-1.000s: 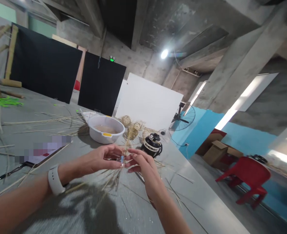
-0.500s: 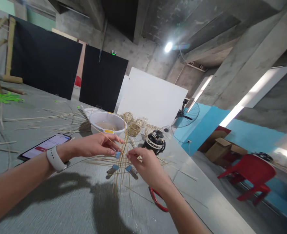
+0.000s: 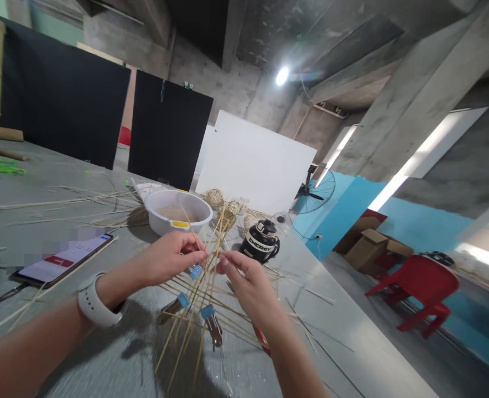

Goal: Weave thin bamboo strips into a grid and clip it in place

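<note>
Thin tan bamboo-like strips (image 3: 190, 309) cross one another in a loose open weave in front of me. My left hand (image 3: 178, 255) pinches one of these strips at the weave's far side, thumb against fingers. Close on its right, my right hand (image 3: 244, 276) also has its fingertips closed on a strip; the exact grip is partly hidden. Metal clips with blue tips grip the weave: one clip (image 3: 173, 307) on the left, another clip (image 3: 211, 325) at the near side, and a blue tip (image 3: 194, 271) under my left hand. Red-handled scissors (image 3: 263, 341) lie partly behind my right forearm.
A white basin (image 3: 155, 220) of brownish water stands beyond my left hand. Small woven balls (image 3: 214, 198) and a black bottle (image 3: 260, 241) are farther back. A phone (image 3: 64, 261) lies at left, among loose strips (image 3: 62, 202). The table's edge (image 3: 344, 307) slopes down at right.
The weave has turned and tilted, its near ends now pointing lower left, and the clips have shifted with it. Both hands stay close together at the strips. The camera view has moved slightly.
</note>
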### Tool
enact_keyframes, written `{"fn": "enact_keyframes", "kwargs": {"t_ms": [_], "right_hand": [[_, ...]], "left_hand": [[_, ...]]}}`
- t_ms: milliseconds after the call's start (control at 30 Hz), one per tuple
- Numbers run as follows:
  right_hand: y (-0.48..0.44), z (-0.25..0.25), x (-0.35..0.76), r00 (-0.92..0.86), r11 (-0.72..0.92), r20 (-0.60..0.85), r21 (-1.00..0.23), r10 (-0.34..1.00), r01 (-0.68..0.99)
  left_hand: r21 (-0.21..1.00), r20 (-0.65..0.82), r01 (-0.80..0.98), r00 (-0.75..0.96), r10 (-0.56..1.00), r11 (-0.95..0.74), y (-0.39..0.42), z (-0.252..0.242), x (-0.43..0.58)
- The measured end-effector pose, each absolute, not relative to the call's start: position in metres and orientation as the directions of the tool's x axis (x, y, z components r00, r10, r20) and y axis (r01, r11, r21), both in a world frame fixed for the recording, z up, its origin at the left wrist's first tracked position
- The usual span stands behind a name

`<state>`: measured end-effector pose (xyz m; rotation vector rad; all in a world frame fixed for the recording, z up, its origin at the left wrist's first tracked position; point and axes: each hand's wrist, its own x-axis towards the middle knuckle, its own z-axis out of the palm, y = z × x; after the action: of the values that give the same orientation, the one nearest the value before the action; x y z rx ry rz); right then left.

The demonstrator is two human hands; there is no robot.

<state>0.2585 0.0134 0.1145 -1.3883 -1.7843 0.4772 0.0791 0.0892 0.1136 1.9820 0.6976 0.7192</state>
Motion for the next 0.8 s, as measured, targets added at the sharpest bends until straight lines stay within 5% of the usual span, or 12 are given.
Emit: {"fn": "enact_keyframes", "kwargs": {"t_ms": [167,500,800], "right_hand": [[0.018,0.111,0.258,0.068,0.304,0.38,-0.824,0.922,0.478],[0.023,0.102,0.265,0.004,0.232,0.246,-0.918,0.969,0.32],[0.025,0.107,0.263,0.115,0.181,0.194,-0.976,0.974,0.117]], "left_hand": [[0.884,0.212,0.185,0.66,0.721,-0.429,0.083,0.113,0.082],[0.884,0.199,0.168,0.709,0.676,-0.436,0.08,0.103,0.084],[0.948,0.105,0.138,0.718,0.689,-0.288,0.084,0.1,0.083]]}}
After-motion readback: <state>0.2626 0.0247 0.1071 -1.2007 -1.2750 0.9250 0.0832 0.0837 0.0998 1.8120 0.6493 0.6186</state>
